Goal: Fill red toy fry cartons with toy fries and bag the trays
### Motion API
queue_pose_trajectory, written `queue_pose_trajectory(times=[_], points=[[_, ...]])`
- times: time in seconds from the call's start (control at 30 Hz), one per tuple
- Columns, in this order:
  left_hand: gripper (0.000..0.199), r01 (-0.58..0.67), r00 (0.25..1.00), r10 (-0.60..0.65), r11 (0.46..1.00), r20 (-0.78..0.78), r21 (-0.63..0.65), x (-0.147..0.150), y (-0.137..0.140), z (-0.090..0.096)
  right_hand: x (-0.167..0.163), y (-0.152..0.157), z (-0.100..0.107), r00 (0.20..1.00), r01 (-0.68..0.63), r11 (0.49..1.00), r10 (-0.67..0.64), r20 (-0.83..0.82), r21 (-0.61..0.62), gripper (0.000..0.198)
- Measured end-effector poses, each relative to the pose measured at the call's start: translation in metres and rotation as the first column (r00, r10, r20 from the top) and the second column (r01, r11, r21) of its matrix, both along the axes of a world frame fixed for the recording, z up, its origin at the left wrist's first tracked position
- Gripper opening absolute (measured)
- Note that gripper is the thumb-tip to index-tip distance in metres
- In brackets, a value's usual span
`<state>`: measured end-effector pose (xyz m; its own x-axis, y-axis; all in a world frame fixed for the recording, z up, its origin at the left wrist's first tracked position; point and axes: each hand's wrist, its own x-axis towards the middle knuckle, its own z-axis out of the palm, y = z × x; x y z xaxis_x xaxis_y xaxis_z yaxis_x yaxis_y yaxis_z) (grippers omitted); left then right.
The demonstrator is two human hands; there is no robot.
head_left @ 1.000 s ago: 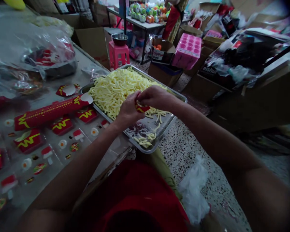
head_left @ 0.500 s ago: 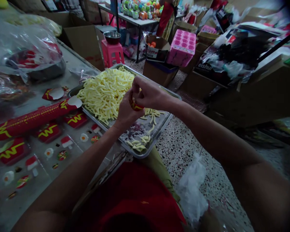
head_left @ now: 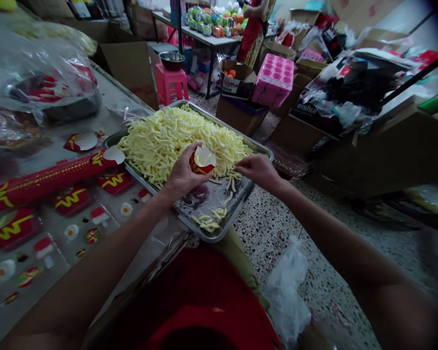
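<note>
My left hand (head_left: 184, 174) is closed around a small red french fry carton (head_left: 201, 163), its white inside facing up. Over the right side of a metal tray (head_left: 237, 203), my right hand (head_left: 259, 170) has its fingers pinched together at the edge of a heap of pale yellow toy-like french fries (head_left: 168, 138). Whatever lies between those fingertips is too small to make out. A few loose fries (head_left: 208, 221) rest on the tray's near end.
Left of the tray, a long row of nested red cartons (head_left: 51, 177) lies on the table, with packed cartons (head_left: 73, 198) beside it. A pink stool (head_left: 171, 82) holds a metal bowl (head_left: 171, 59). Cardboard boxes (head_left: 243, 114) stand beyond, near another person (head_left: 253, 29).
My right hand has left the carton and moved right and down to the heap's edge. My left hand, still on the carton, has shifted slightly left, and the carton's opening now shows.
</note>
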<state>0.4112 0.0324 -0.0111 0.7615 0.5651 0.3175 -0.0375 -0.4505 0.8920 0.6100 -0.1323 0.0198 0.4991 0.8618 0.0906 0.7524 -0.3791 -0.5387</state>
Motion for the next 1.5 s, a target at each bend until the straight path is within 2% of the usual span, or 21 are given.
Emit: queue_pose_trajectory(times=[0.1, 0.2, 0.37, 0.53, 0.63, 0.73, 0.8, 0.87, 0.93, 1.0, 1.07, 1.17, 1.23, 1.3, 1.4, 1.5], points=[[0.088, -0.013, 1.0, 0.013, 1.0, 0.011, 0.004, -0.01, 0.001, 0.004, -0.007, -0.006, -0.02, 0.959, 0.078, 0.97, -0.01, 0.283, -0.229, 0.027], [0.09, 0.013, 1.0, -0.013, 0.999, 0.01, 0.03, -0.02, -0.002, 0.012, -0.02, -0.003, -0.028, 0.936, 0.13, 0.929, 0.0, 0.352, -0.347, 0.033], [0.088, 0.026, 0.993, -0.006, 0.986, -0.119, 0.168, -0.037, -0.006, 0.019, -0.034, -0.003, -0.035, 0.912, 0.154, 0.928, 0.0, 0.411, -0.34, 0.023], [0.092, 0.083, 0.969, -0.005, 0.949, -0.249, 0.305, -0.042, -0.008, 0.006, -0.046, 0.0, -0.038, 0.907, 0.203, 0.905, -0.03, 0.42, -0.375, 0.024], [0.095, 0.13, 0.937, -0.001, 0.929, -0.348, 0.348, -0.042, -0.009, 0.0, -0.048, 0.0, -0.031, 0.915, 0.236, 0.896, -0.075, 0.397, -0.376, 0.025], [0.096, 0.177, 0.906, -0.001, 0.909, -0.422, 0.377, -0.041, -0.011, -0.001, -0.049, -0.009, -0.014, 0.913, 0.257, 0.923, -0.135, 0.386, -0.286, 0.025], [0.096, 0.201, 0.89, -0.009, 0.905, -0.455, 0.376, -0.04, -0.013, 0.0, -0.052, -0.013, 0.004, 0.915, 0.2, 0.959, -0.109, 0.389, -0.202, 0.022], [0.096, 0.209, 0.887, -0.016, 0.905, -0.461, 0.37, -0.038, -0.016, 0.002, -0.062, -0.012, 0.022, 0.922, 0.044, 0.983, 0.029, 0.386, -0.18, 0.019], [0.093, 0.216, 0.902, -0.045, 0.908, -0.43, 0.359, -0.036, -0.02, 0.003, -0.077, -0.002, 0.036, 0.897, -0.12, 0.963, 0.209, 0.389, -0.242, 0.017], [0.087, 0.21, 0.931, -0.087, 0.921, -0.354, 0.328, -0.035, -0.025, 0.003, -0.096, 0.012, 0.044, 0.853, -0.189, 0.923, 0.323, 0.41, -0.334, 0.019], [0.085, 0.153, 0.959, -0.072, 0.945, -0.273, 0.288, -0.039, -0.031, 0.003, -0.114, 0.026, 0.047, 0.833, -0.183, 0.9, 0.355, 0.425, -0.395, 0.022], [0.088, -0.042, 0.967, 0.098, 0.971, -0.235, 0.234, -0.054, -0.04, 0.001, -0.135, 0.033, 0.047, 0.844, -0.262, 0.879, 0.409, 0.346, -0.398, 0.021], [0.089, -0.175, 0.946, 0.225, 0.961, -0.235, 0.214, -0.069, -0.048, -0.001, -0.142, 0.032, 0.045, 0.847, -0.384, 0.865, 0.469, 0.249, -0.323, 0.021], [0.09, -0.281, 0.922, 0.326, 0.935, -0.209, 0.219, -0.084, -0.056, -0.003, -0.146, 0.033, 0.039, 0.864, -0.433, 0.879, 0.468, 0.186, -0.201, 0.026], [0.09, -0.415, 0.878, 0.453, 0.882, -0.156, 0.224, -0.104, -0.066, -0.006, -0.159, 0.046, 0.021, 0.933, -0.326, 0.945, 0.327, 0.15, -0.031, 0.019], [0.086, -0.535, 0.815, 0.564, 0.82, -0.132, 0.205, -0.126, -0.068, -0.012, -0.183, 0.062, 0.002, 0.969, -0.242, 0.967, 0.237, 0.065, 0.079, 0.012]])
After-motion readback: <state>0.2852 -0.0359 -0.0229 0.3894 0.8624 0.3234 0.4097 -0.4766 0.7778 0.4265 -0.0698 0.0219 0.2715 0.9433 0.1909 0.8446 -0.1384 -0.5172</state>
